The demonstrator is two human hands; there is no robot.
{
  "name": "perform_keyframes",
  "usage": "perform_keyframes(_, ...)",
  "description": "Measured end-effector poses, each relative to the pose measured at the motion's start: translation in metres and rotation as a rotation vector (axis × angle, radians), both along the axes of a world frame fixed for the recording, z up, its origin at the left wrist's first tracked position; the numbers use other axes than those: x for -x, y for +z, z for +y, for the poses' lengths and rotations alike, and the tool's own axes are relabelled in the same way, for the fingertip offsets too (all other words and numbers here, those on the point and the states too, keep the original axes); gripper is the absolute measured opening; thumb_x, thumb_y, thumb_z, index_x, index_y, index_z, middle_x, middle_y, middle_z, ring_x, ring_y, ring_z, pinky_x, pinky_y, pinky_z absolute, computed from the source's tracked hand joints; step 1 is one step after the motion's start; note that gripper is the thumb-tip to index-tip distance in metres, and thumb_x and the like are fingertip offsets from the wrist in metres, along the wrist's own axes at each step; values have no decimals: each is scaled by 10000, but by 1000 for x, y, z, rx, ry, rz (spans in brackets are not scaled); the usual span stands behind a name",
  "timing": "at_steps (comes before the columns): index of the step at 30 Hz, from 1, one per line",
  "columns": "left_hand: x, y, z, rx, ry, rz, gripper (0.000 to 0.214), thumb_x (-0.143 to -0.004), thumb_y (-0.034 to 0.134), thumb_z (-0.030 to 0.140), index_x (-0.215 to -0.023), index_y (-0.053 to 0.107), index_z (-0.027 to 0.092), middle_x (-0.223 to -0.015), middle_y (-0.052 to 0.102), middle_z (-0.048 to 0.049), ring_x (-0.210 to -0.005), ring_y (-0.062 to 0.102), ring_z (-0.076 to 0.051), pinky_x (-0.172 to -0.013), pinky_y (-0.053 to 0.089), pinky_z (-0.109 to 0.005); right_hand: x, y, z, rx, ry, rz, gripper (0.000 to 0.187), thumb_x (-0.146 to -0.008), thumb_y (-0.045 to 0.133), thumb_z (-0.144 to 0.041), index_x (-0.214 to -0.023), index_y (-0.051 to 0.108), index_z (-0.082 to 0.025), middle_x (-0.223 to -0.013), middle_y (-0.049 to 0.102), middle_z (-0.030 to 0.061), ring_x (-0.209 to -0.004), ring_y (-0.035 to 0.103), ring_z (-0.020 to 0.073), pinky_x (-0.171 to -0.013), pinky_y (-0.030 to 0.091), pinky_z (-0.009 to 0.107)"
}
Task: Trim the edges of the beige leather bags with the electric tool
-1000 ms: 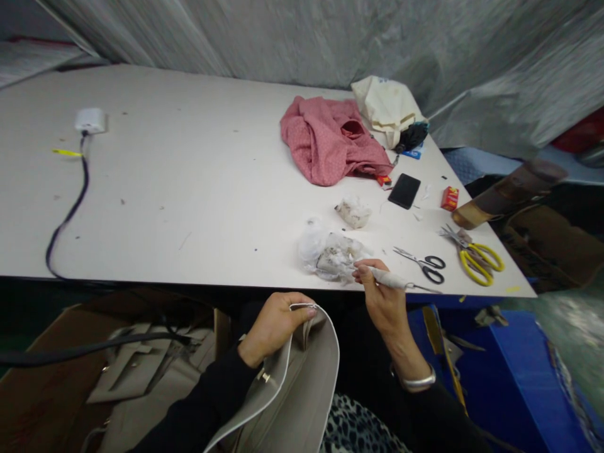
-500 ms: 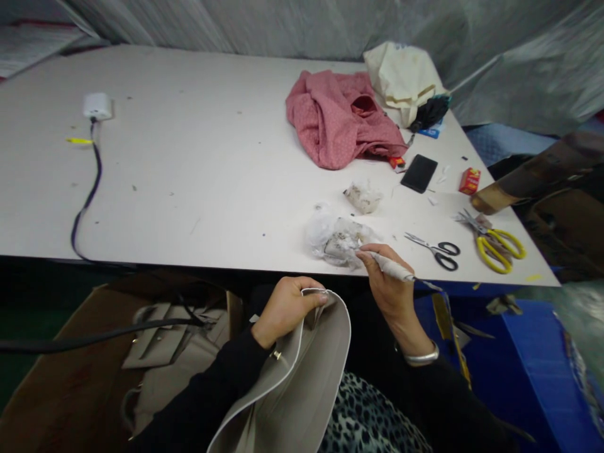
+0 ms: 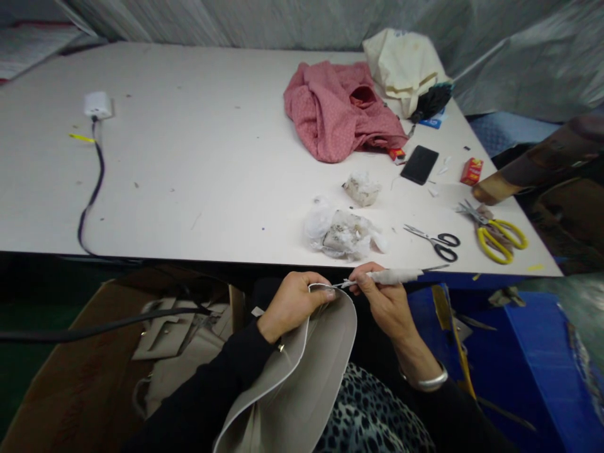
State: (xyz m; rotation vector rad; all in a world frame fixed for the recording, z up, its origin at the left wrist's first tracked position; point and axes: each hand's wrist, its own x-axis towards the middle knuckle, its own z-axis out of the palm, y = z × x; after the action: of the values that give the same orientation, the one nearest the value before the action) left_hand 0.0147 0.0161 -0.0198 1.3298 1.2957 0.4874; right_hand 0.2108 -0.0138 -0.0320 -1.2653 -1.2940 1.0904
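Observation:
My left hand pinches the top edge of a grey-beige bag, whose mouth gapes toward me above my lap. In my right hand is a thin tool with a white-wrapped handle, held like a pen. Its narrow tip points left and meets the bag's edge beside my left thumb; whether it touches the edge I cannot tell. Just beyond, on the table, sits a smeared white lump in clear plastic. A smaller wrapped lump lies behind it.
On the white table lie black-handled scissors, yellow-handled scissors, a black phone, a red box and a pink cloth. A corded white box stands left. Below, a cardboard box holds beige bags.
My right hand has drawn back from the plastic-wrapped lump toward me, bringing the tool's tip to the bag's edge. My left hand keeps its pinch, shifted slightly right.

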Motion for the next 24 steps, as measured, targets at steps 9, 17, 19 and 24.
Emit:
perform_keyframes(9, -4, 6, -4, -1, -33, 19, 170, -748, 746, 295, -802, 801, 144, -760, 771, -49, -717, 654, -194, -683, 468, -284, -11, 3, 5, -6, 126, -126, 327, -1032, 542, -446, -850, 655, -199, -694, 621, -9, -663, 597, 151, -649, 454, 271)
perform_keyframes(17, -7, 5, -6, 77, -56, -46, 122, -715, 729, 258, -752, 773, 151, -663, 706, -22, -625, 589, -168, -633, 438, -279, -16, 15, 22, 12, 316, -182, 406, -1030, 513, -506, -787, 623, -200, -707, 579, -6, -690, 549, 161, -651, 422, 281)
perform_keyframes(19, -6, 3, -6, 74, -79, -60, 95, -706, 718, 236, -730, 763, 156, -653, 694, -14, -625, 582, -164, -636, 432, -277, -16, 15, 22, 12, 340, -172, 421, -1027, 512, -520, -772, 612, -200, -711, 573, -4, -696, 540, 162, -645, 418, 279)
perform_keyframes(24, -3, -2, -6, 123, -108, -64, 76, -698, 701, 215, -716, 748, 158, -612, 657, 1, -596, 551, -152, -605, 402, -268, -12, 0, 10, 45, 320, -108, 422, -1024, 516, -530, -781, 623, -202, -699, 583, 2, -673, 540, 168, -626, 425, 287)
